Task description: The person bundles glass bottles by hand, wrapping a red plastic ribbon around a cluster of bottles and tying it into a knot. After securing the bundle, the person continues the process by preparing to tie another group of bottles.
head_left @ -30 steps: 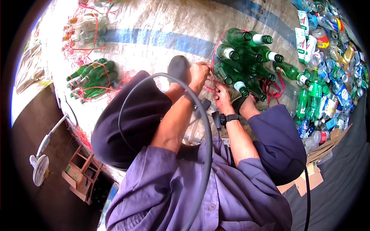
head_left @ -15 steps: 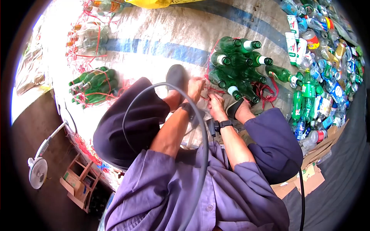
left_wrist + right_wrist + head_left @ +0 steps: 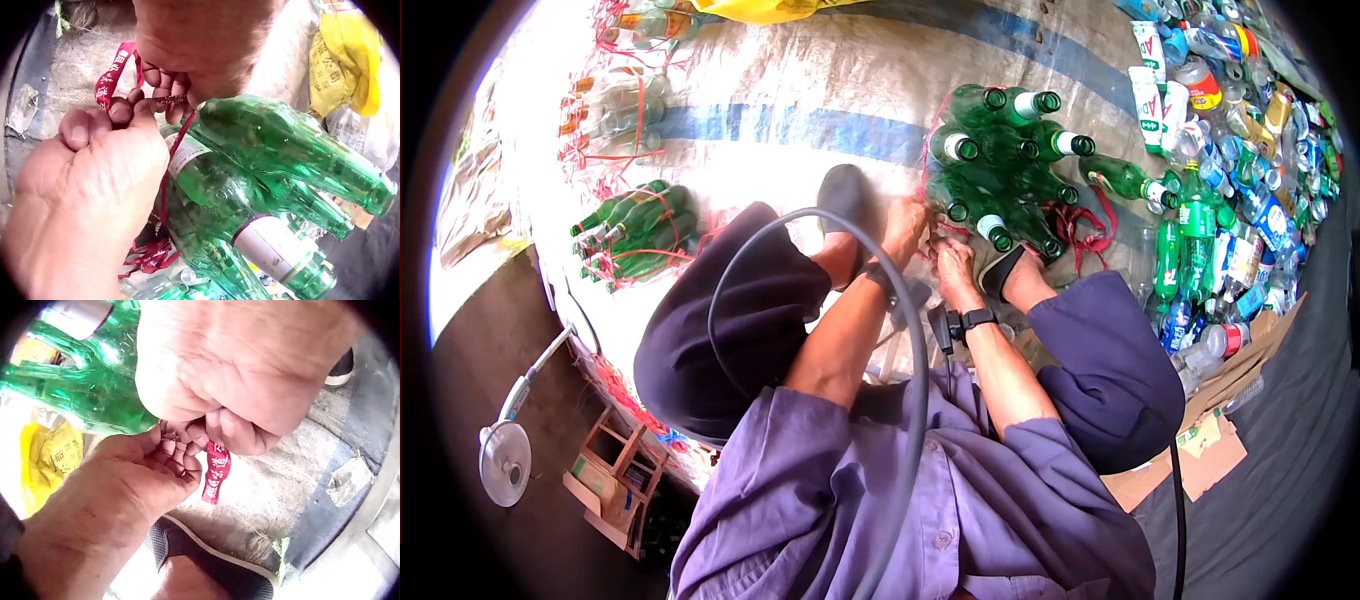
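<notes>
A cluster of green glass bottles (image 3: 1005, 150) stands on the woven sheet, bound by red ribbon. At its near left edge, my left hand (image 3: 905, 230) and right hand (image 3: 955, 270) work close together. The left wrist view shows the printed red ribbon (image 3: 112, 75) running between the fingers of both hands and down along the bottles. My fingers and thumbs pinch it on each side. A loose end of ribbon (image 3: 215, 472) hangs below the right hand in the right wrist view. More red ribbon (image 3: 1090, 235) lies bunched at the right of the cluster.
One green bottle (image 3: 1125, 180) lies on its side to the right. Beyond it is a heap of plastic bottles and cans (image 3: 1240, 150). Tied bottle bundles (image 3: 640, 225) lie at the left, near a standing fan (image 3: 505, 463). A black cable (image 3: 915, 340) loops over my arms.
My hands have drawn closer together on the ribbon, the left coming back toward the body. The head view has shifted slightly, bringing something yellow in at the top. The bottles keep their arrangement.
</notes>
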The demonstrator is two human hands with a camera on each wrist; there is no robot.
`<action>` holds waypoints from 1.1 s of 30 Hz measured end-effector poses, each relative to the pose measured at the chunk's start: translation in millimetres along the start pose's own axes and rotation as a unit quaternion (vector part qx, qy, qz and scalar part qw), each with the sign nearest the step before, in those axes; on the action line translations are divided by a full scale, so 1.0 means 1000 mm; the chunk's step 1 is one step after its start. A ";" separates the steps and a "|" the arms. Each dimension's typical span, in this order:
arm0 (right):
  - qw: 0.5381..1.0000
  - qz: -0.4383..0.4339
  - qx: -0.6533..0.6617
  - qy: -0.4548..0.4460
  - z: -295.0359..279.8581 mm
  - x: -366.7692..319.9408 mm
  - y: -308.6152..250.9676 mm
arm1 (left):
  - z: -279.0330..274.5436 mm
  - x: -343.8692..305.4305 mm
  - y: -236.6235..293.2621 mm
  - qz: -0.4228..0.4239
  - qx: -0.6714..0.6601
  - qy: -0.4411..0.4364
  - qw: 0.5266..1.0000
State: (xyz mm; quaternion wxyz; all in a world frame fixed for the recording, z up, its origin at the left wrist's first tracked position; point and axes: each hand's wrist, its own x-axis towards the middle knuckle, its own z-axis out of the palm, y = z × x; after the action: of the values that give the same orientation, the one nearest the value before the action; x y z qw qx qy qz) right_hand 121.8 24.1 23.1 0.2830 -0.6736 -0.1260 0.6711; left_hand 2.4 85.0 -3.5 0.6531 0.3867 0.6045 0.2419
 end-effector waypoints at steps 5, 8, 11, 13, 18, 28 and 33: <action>1.000 -0.018 0.001 0.009 -0.001 0.008 0.012 | -0.007 0.011 -0.018 0.163 0.213 0.003 0.963; 0.971 -0.193 -0.139 0.020 -0.002 0.015 0.032 | -0.013 0.014 -0.015 0.249 0.430 -0.023 0.868; 0.945 -0.238 -0.214 0.065 0.009 0.009 0.038 | -0.014 0.010 -0.011 0.080 0.097 -0.050 0.991; 0.939 -0.258 -0.220 0.052 0.014 0.008 0.044 | -0.014 0.023 -0.012 -0.135 -0.016 -0.039 0.990; 0.932 -0.252 -0.248 0.076 0.023 -0.031 0.003 | -0.014 0.021 -0.039 0.085 0.180 -0.056 0.978; 0.911 -0.326 -0.246 0.046 0.018 -0.049 -0.011 | -0.031 0.013 -0.006 0.212 0.478 0.072 0.850; 0.890 -0.356 -0.282 0.037 0.016 -0.067 -0.021 | -0.058 -0.021 0.138 0.115 0.199 -0.051 0.972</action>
State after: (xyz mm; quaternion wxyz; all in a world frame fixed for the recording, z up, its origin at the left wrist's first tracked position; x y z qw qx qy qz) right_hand 105.6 7.4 91.2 0.3050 -0.6596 -0.5308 0.4361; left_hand -36.1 161.7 121.3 0.5612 0.5874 0.5578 0.1702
